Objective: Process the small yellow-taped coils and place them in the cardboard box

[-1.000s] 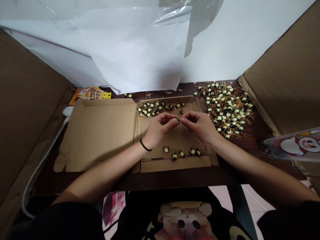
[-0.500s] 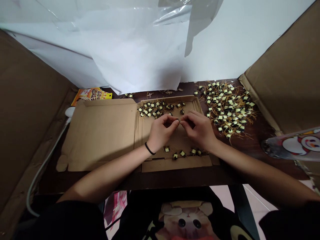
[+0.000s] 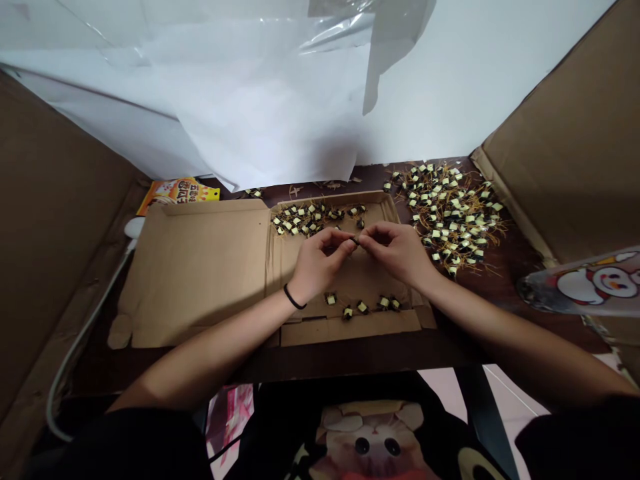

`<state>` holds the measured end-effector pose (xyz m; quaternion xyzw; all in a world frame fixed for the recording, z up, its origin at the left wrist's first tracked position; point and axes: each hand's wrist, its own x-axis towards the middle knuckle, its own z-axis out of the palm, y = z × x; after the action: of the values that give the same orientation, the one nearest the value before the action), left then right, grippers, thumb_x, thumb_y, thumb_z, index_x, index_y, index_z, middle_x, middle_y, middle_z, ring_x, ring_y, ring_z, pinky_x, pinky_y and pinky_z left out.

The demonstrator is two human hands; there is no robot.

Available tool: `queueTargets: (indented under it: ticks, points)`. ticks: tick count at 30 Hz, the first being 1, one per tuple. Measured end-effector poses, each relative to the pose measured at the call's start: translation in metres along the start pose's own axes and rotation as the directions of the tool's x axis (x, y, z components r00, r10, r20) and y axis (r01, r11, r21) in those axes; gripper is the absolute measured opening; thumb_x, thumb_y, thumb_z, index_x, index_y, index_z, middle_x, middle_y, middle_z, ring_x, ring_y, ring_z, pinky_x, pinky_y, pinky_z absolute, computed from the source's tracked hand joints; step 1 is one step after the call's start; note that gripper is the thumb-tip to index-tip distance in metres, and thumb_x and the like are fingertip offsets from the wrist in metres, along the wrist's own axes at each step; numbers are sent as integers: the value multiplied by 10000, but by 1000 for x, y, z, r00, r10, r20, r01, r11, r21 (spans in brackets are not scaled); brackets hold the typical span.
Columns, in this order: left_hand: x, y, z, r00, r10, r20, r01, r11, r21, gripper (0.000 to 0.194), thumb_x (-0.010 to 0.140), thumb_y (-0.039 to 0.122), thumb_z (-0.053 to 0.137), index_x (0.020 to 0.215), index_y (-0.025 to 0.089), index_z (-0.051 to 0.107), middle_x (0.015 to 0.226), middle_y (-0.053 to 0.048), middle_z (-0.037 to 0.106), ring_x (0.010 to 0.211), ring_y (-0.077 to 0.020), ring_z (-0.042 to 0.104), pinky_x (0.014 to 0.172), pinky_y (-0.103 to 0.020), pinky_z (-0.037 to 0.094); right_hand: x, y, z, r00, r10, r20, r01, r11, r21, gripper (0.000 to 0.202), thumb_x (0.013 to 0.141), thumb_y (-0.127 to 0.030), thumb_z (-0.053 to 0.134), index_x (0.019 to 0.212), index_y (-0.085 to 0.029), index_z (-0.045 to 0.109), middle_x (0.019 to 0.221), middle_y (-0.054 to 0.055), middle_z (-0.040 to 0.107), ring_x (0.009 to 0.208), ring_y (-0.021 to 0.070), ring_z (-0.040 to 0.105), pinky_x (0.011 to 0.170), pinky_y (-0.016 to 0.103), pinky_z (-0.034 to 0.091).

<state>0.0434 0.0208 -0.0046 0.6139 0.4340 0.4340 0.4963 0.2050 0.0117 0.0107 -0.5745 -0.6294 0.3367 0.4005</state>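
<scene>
Above the open cardboard box (image 3: 350, 331), my left hand (image 3: 320, 263) and my right hand (image 3: 397, 252) meet fingertip to fingertip. Both pinch one small dark coil component (image 3: 355, 241), mostly covered by the fingers. Similar small transformer coils (image 3: 300, 219), black with pale yellow tape and thin wires, lie in a cluster at the box's back left. Several more coils (image 3: 363, 307) lie along its front edge, below the hands. To the right of the box, a large heap of coils (image 3: 453, 213) with copper-coloured wires spreads on the dark table.
The box's lid (image 3: 200, 273) lies folded open at left. A yellow snack packet (image 3: 177, 192) and a white cable (image 3: 90, 333) are beyond it. Cardboard walls (image 3: 575, 140) flank the table (image 3: 450, 347). A clear cylinder with a snowman print (image 3: 595, 283) lies at right.
The view has shifted slightly. Both hands stay together over the box, with the right fingers a little more closed around the small component, which shows slightly more now.
</scene>
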Motion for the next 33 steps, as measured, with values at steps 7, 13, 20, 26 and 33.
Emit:
queueTargets:
  ticks: [7,13,20,26,33]
  points:
    - [0,-1,0,999,14,38,-13,1000,-18,131,768,255,663,841,147,669,780,-44,700,709,-129,625,666,-249,484,-1,-2,-2,999,-48,5,48,995,-86,155,748,-274,593,650,-163,639,600,11,622,545,107,488,539,248,336]
    - [1,2,0,998,-3,58,6,999,-53,86,773,208,651,828,141,656,759,-39,690,711,-124,632,674,-249,498,-1,-3,0,995,-98,-19,93,980,-178,133,728,-229,587,608,-175,606,573,3,600,539,108,472,532,243,328]
    - [3,2,-1,998,-2,56,6,997,-75,104,774,227,659,825,139,640,729,-30,686,677,-115,635,661,-246,506,-1,-3,-1,991,-130,-4,126,967,-222,128,734,-196,589,607,-175,591,573,-7,573,534,104,448,538,244,313]
    - [3,4,-3,1000,-3,15,3,999,-35,137,782,264,652,835,141,629,697,-28,691,647,-122,642,638,-247,506,0,-5,-5,976,-210,55,217,940,-263,135,754,-191,588,621,-176,570,598,-5,557,561,113,456,570,251,326]
    - [1,6,1,1000,8,-25,-5,990,144,70,761,210,646,793,150,663,721,-34,703,656,-128,630,622,-241,486,-5,-4,-1,964,-259,67,267,923,-276,135,783,-177,556,648,-177,562,678,23,585,632,138,504,603,264,345]
